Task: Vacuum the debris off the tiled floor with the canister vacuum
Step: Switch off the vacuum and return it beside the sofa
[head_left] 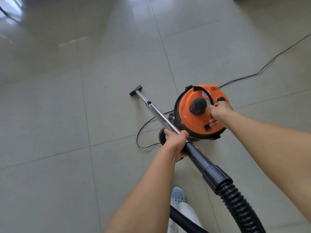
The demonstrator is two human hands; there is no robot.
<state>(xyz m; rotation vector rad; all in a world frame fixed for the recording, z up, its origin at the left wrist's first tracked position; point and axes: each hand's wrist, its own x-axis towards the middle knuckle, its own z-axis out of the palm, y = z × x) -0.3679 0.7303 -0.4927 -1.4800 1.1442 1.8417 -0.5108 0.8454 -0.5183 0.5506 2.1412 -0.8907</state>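
Observation:
An orange and black canister vacuum [190,108] stands on the pale tiled floor [67,98], just right of centre. My right hand [218,113] is closed on the black carry handle [204,94] that arches over its lid. My left hand [176,142] grips the chrome wand [158,113] where it meets the black plastic handle tube [207,165]. The wand slopes away to the upper left and ends in a small black floor nozzle [135,90] resting on a tile. A ribbed black hose [239,207] runs from the handle tube towards the bottom edge. I see no debris on the tiles.
A thin black power cord [269,63] trails from the canister to the upper right edge, and a loop of it lies on the floor left of the canister [139,132]. My foot in a light blue perforated clog [178,195] stands below the hose.

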